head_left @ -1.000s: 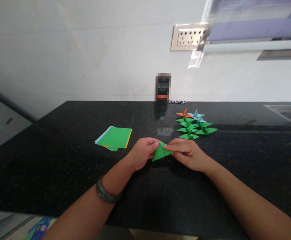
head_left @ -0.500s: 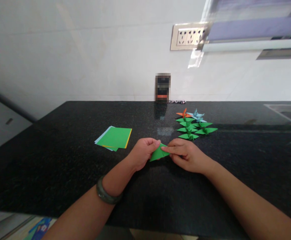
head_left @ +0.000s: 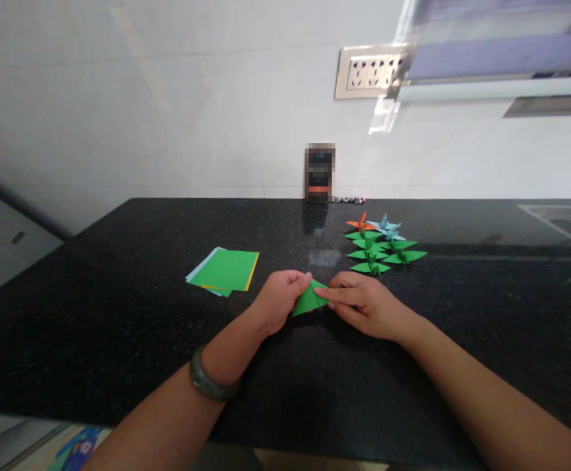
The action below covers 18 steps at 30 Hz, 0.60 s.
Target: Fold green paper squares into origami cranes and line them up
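Between my two hands is a folded piece of green origami paper (head_left: 309, 301), held just above or at the dark countertop; I cannot tell which. My left hand (head_left: 281, 299) pinches its left side, thumb on top. On the right side, my right hand (head_left: 363, 302) grips it with a finger pressed on the upper face and the others partly hidden beneath. To the left lies a stack of square paper sheets (head_left: 229, 269), green on top with yellow and light blue edges showing. Several folded green paper cranes (head_left: 371, 267) sit beyond my right hand.
Behind the green cranes stand an orange crane (head_left: 362, 224) and light blue cranes (head_left: 384, 222). A blurred-out dark phone-like object (head_left: 320, 173) leans on the wall with a beaded strap (head_left: 350, 200) beside it. A sink edge (head_left: 557, 226) shows at the right of the black countertop (head_left: 118, 327).
My left thumb and right fingertip have shifted slightly left along the green paper. Both hands keep hold of it, and everything else stays put.
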Tool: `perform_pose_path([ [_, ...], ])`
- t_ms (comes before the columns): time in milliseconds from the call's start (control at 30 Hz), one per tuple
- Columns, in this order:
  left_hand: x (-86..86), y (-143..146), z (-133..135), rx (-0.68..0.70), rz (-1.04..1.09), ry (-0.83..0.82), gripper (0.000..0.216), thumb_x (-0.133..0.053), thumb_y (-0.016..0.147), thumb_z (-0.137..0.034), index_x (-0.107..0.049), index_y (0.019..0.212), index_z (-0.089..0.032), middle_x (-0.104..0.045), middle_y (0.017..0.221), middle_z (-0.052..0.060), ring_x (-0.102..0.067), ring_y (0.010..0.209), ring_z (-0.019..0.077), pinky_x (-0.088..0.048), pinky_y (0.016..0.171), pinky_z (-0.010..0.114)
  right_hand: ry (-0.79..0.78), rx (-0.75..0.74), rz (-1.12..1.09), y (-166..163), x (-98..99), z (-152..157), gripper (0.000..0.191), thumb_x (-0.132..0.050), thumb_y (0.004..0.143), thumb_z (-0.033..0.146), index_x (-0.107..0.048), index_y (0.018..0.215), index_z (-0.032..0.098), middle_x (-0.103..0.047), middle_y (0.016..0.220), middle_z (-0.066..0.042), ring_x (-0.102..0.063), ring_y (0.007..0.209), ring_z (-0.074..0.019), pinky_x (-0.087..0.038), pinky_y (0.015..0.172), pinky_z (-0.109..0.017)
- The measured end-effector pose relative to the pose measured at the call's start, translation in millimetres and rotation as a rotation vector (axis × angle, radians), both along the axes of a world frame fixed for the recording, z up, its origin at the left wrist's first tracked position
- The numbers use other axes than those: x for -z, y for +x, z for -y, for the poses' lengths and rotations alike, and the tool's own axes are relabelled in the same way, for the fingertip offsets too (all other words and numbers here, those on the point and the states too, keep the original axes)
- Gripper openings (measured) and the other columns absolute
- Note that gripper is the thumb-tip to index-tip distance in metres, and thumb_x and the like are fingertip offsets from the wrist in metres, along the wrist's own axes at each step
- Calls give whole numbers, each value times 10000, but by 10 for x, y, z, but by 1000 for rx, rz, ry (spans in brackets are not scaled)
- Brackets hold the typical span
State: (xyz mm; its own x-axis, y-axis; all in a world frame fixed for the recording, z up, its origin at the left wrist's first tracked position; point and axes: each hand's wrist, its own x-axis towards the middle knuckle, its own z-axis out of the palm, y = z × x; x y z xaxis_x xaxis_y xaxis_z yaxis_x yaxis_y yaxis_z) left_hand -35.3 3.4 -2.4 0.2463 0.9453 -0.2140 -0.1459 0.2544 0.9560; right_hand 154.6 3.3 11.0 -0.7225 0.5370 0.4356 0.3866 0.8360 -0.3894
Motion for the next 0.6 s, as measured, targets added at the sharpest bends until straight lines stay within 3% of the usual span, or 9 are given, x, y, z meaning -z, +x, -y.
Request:
perform_pose_path([
  [367,-25,18,2,15,30,5,414,-614,683,-519,-611,637,-108,-563,530,22,-496,507,112,-349,493,237,38,37,97,11,4,8,328,-461,862,200,-585,1166,207,-584,851,-60,-527,762,-136,-421,667,-253],
  [600,-27,24,15,-73,-76,46,297,-741,577,-373,-614,646,-113,-565,560,-13,-447,504,74,-330,514,222,92,49,176,-18,-12,28,332,-454,875,238,-575,1181,202,-587,855,-70,-530,788,-153,-424,678,-263],
])
